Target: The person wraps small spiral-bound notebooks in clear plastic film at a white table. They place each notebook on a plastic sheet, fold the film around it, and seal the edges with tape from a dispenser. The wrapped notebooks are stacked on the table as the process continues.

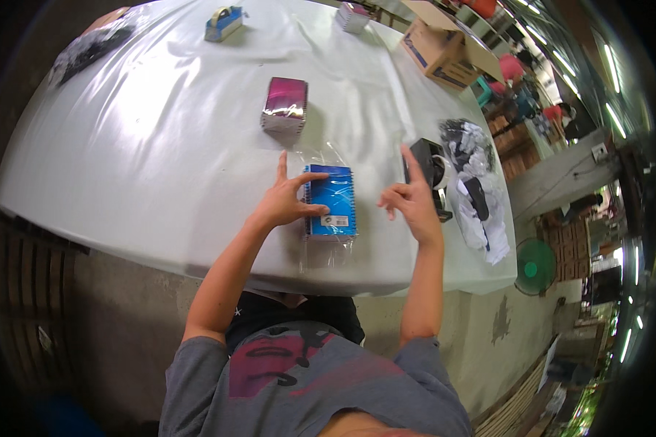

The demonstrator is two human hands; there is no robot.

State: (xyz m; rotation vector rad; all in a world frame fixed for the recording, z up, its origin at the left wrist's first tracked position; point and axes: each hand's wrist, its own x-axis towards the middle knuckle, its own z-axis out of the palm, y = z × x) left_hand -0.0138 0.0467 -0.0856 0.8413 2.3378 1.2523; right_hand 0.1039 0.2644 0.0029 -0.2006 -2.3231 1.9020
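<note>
Table (160, 197): white, glossy cover; bears the notebooks, near its front edge and farther back.
Box (434, 54): brown cardboard, flaps raised; at the far right edge; dark blue print on its sides, too small to read.
Bag (481, 193): clear plastic with black and white contents; right side of the table.
Tape dispenser (420, 154): black, with a pale roll; just left of the bag.
Left hand (278, 200): spread wide; thumb and one finger on the blue cover, another finger pointing forward.
Right hand (415, 207): partly open; index finger straight, other fingers bent; apart from the blue notebooks; contact with the dispenser cannot be told.
Blue notebooks (332, 191): spiral-bound stack between the hands; clear film around it.
Purple notebooks (286, 98): wrapped stack, beyond the blue one.
Label (334, 221): white, with barcode; low on the blue cover.
</note>
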